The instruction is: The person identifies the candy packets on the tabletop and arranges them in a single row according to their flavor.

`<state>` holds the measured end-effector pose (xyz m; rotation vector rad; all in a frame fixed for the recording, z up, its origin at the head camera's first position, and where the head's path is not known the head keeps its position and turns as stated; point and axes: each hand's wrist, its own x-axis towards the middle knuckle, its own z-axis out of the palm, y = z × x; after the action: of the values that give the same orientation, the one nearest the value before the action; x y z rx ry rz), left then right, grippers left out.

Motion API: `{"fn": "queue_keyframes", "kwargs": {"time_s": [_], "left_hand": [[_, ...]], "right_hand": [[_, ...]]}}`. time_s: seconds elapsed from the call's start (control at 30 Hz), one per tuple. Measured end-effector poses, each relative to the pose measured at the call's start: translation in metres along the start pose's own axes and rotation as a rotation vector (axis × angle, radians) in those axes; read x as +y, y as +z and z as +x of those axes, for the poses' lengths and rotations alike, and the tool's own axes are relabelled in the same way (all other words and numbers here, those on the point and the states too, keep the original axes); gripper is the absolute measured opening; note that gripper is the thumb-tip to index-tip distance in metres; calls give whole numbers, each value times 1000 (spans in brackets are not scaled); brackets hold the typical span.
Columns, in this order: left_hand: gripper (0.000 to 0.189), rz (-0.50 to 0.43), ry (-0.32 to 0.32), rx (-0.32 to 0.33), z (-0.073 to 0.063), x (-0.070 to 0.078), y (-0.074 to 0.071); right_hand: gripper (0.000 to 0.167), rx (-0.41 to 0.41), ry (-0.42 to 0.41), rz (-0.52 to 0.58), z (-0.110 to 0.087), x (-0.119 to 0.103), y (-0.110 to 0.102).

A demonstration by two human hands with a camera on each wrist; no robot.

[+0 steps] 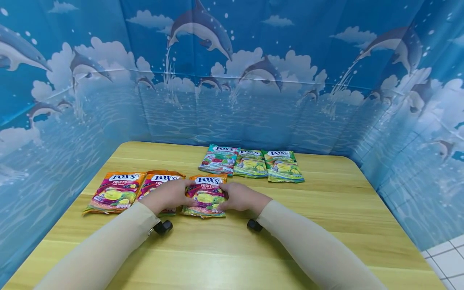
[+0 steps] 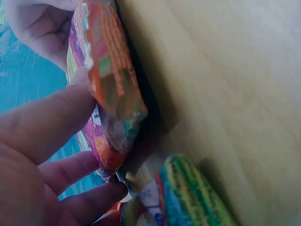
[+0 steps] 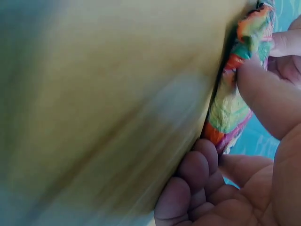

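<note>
An orange and purple Fox's Fruits candy bag [image 1: 206, 194] lies between both hands on the wooden table. My left hand [image 1: 169, 196] grips its left side, and my right hand [image 1: 240, 196] holds the right side, with both thumbs near the lower front. In the left wrist view, the thumb [image 2: 51, 117] lies against the crimped end of the bag [image 2: 113, 70]. The right wrist view shows that thumb [image 3: 268, 94] on the wrapper, with curled fingertips [image 3: 193, 169] at the table. Under my left forearm a second Fruits bag [image 1: 159, 179] is partly hidden.
Another Fruits candy bag [image 1: 115, 191] lies at the table's left side. Along the back are a teal Fox's bag [image 1: 219, 160] and two green ones, a middle one [image 1: 251, 164] and a right one [image 1: 284, 166]. A dolphin-print curtain [image 1: 232, 108] surrounds the wooden table [image 1: 326, 209].
</note>
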<state>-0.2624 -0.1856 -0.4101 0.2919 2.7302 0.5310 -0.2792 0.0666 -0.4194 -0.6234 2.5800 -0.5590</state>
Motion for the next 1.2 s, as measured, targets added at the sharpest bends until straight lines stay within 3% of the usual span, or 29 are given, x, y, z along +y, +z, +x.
{"fn": "queue_keyframes", "kwargs": {"time_s": [0.2,0.87,1.2], "left_hand": [[78,1,4,-8,0,0,0],[72,8,-30,-30,3,7,-6],[72,22,-30,-32,4,10,-7]], "right_hand": [[94,-25,12,29,0,0,-1],[94,-26,80,-26,2,-6,5],[94,-11,76,-29,3,-6,5]]}}
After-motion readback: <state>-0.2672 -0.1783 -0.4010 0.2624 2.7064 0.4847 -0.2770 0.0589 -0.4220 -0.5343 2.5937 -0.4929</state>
